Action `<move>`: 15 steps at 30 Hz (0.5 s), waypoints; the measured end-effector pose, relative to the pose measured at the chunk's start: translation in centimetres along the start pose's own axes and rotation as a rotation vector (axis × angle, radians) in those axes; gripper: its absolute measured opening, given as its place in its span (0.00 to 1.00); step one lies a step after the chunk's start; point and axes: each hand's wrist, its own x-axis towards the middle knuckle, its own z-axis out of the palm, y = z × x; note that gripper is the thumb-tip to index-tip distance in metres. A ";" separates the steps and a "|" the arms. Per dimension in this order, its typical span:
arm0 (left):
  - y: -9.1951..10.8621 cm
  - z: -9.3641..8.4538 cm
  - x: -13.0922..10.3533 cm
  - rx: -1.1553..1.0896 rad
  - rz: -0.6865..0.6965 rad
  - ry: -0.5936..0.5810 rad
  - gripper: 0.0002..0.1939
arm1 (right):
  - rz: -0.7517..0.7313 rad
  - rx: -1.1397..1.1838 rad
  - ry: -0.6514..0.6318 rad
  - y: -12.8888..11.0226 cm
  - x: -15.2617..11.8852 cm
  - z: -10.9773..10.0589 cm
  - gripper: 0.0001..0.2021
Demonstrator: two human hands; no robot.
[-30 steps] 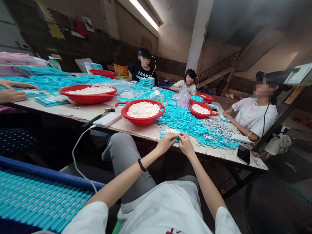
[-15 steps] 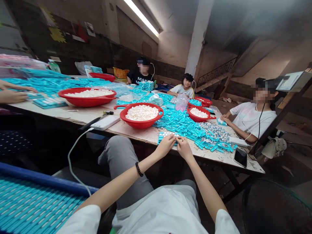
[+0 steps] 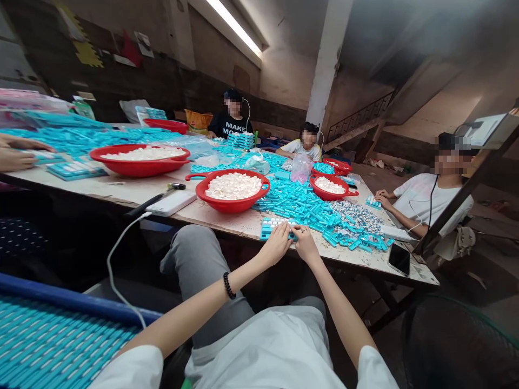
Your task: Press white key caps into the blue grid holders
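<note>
Left hand (image 3: 278, 241) lies flatter than before, fingers together; turquoise block (image 3: 266, 228) juts out left beneath it. Right hand (image 3: 305, 242) curls just beside; whether either pinches, I can't tell. I'd brace the block flat, press evenly.

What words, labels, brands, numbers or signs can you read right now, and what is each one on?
"MAKE": on the black shirt.
"MO": beneath it, same shirt; the rest is unreadable.
Too small or blurred to read: any print on the hung sheet or yellow bag.
No legible marking on the blue frame or white device.
</note>
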 end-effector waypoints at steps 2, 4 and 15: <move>-0.2 0.2 0.1 -0.023 -0.007 0.000 0.27 | 0.005 -0.015 0.008 -0.2 -0.1 0.0 0.32; -0.6 0.2 0.2 -0.036 0.000 -0.008 0.25 | 0.002 -0.029 0.010 -0.3 -0.2 0.0 0.34; -0.4 -0.7 0.9 0.083 0.043 -0.076 0.22 | -0.057 -0.068 -0.016 -0.1 -0.2 0.1 0.34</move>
